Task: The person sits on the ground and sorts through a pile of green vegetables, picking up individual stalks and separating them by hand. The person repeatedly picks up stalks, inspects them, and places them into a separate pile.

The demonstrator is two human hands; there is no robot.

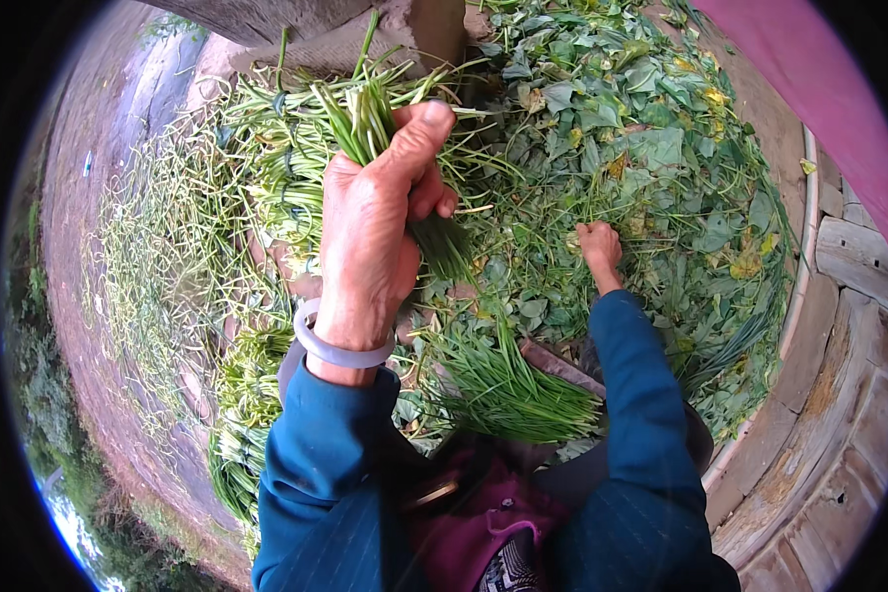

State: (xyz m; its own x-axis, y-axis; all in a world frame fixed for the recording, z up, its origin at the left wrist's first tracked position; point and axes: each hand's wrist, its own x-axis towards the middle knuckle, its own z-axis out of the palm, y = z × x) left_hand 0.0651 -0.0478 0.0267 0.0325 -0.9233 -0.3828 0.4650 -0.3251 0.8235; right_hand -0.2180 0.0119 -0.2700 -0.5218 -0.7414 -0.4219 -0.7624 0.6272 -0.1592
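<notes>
My left hand (377, 200), raised close to the camera, grips a bunch of thin green stalks (355, 122), probably chives. Their pale cut ends point up and their dark leafy ends hang below the fist. Farther down, my right hand (601, 250) is at the litter of green leaves and stems (562, 200), fingers curled together. Whether it pinches a stem is too small to tell. Before my lap lies a loose heap of long green chive-like leaves (518, 392). Behind my left hand, several tied bundles of pale green stalks (288, 166) are stacked in a row, with dark ties.
Thin stems (170, 207) are strewn over the ground at left. More bundles (248, 370) lie beside my left forearm. A wooden post or block (429, 33) stands at the top. Timber planks (821, 355) border the right side, and pink cloth (821, 89) hangs at upper right.
</notes>
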